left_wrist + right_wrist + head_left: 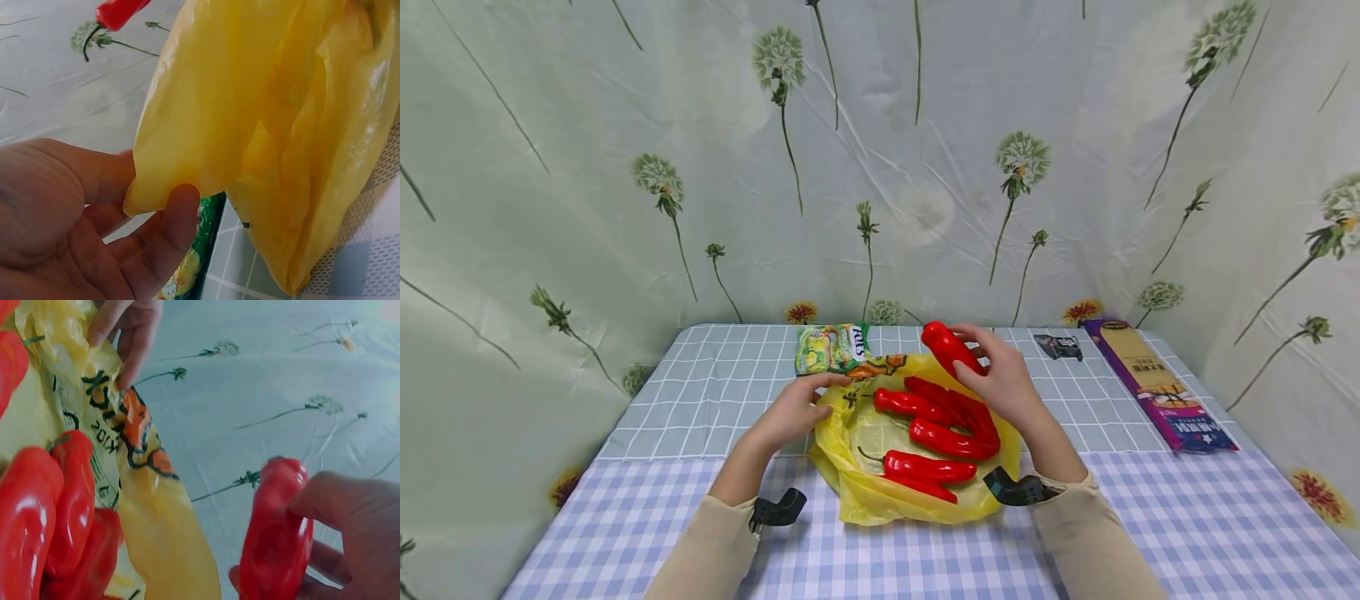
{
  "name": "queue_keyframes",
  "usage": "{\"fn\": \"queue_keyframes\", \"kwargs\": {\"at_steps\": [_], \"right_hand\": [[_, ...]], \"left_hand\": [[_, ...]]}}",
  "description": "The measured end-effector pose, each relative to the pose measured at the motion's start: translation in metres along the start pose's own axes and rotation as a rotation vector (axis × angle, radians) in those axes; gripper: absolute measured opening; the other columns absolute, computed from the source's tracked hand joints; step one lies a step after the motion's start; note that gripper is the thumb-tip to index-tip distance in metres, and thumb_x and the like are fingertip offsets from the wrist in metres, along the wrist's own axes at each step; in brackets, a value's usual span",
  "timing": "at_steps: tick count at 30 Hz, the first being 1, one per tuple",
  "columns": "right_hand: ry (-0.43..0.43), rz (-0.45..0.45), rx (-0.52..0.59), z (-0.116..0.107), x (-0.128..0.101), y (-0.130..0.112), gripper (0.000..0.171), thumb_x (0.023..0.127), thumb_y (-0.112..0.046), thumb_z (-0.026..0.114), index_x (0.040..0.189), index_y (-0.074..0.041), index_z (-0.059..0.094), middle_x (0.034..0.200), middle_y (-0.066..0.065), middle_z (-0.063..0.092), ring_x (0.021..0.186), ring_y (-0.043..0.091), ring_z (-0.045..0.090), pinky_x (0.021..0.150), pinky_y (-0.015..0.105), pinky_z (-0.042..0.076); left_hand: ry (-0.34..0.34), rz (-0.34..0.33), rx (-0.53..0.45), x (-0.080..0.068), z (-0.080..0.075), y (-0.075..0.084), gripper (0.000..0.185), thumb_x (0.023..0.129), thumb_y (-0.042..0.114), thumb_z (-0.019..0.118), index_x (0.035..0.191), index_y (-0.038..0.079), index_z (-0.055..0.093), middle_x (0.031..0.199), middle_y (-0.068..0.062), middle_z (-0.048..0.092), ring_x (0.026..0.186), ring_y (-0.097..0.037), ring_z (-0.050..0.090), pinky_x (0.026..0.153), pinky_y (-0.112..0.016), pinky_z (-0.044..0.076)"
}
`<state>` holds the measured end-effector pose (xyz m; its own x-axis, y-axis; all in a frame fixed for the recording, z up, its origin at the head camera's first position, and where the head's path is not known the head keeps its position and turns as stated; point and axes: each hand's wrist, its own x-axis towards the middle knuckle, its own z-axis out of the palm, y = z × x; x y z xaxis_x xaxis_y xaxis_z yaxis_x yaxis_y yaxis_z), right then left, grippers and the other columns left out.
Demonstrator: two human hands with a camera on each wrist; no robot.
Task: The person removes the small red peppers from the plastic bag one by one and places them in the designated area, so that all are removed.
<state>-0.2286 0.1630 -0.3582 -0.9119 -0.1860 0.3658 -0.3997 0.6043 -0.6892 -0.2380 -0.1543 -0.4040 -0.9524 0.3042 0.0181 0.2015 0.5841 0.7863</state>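
The right hand [1003,379] is gripping one long glossy red chili pepper [949,347], fingers and thumb curled round it, and is holding it in the air just above the far edge of the thin yellow plastic bag [865,492]. The left hand [793,412] is pinching the bag's left rim between thumb and fingers; the left wrist view shows the film lifted off the checked bench [1150,533]. Several more red peppers [936,437] are lying in a loose heap on the spread bag, touching one another. Whether the held pepper is going in or coming out cannot be told from this moment; judging by the raised rim, the step in hand looks like loading. If so, the next move calls for the left hand holding the mouth wide while the right hand lowers the pepper beside the heap. A green snack packet [833,347] is lying just beyond the bag, and a long purple box [1157,383] is resting well apart on the right.
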Motion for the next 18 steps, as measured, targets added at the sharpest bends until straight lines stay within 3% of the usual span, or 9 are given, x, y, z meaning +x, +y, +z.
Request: {"fn": "queue_keyframes", "kwargs": {"at_steps": [7, 13, 18], "right_hand": [[0.125, 0.103, 0.035, -0.006, 0.004, 0.017, 0.056, 0.091, -0.014, 0.07, 0.143, -0.018, 0.05, 0.137, 0.015, 0.058, 0.111, 0.033, 0.062, 0.084, 0.05, 0.059], [0.273, 0.155, 0.045, -0.012, 0.007, 0.027, 0.053, 0.093, -0.017, 0.069, 0.143, -0.016, 0.051, 0.14, 0.015, 0.058, 0.112, 0.034, 0.059, 0.095, 0.053, 0.053], [0.326, 0.223, 0.068, -0.019, 0.007, 0.036, 0.051, 0.094, -0.017, 0.067, 0.143, -0.017, 0.052, 0.141, 0.015, 0.057, 0.116, 0.035, 0.058, 0.101, 0.054, 0.05]], "left_hand": [[0.013, 0.033, 0.052, 0.0, -0.006, -0.003, 0.051, 0.085, -0.01, 0.057, 0.13, 0.012, 0.066, 0.135, -0.014, 0.062, 0.09, -0.024, 0.059, 0.066, -0.027, 0.051], [0.014, 0.07, 0.074, 0.0, -0.008, -0.003, 0.053, 0.084, -0.012, 0.053, 0.131, 0.008, 0.065, 0.136, -0.015, 0.062, 0.096, -0.026, 0.058, 0.075, -0.031, 0.051], [0.018, 0.084, 0.1, 0.0, -0.007, -0.003, 0.053, 0.083, -0.012, 0.054, 0.131, 0.008, 0.065, 0.136, -0.015, 0.062, 0.103, -0.028, 0.058, 0.083, -0.036, 0.051]]}}
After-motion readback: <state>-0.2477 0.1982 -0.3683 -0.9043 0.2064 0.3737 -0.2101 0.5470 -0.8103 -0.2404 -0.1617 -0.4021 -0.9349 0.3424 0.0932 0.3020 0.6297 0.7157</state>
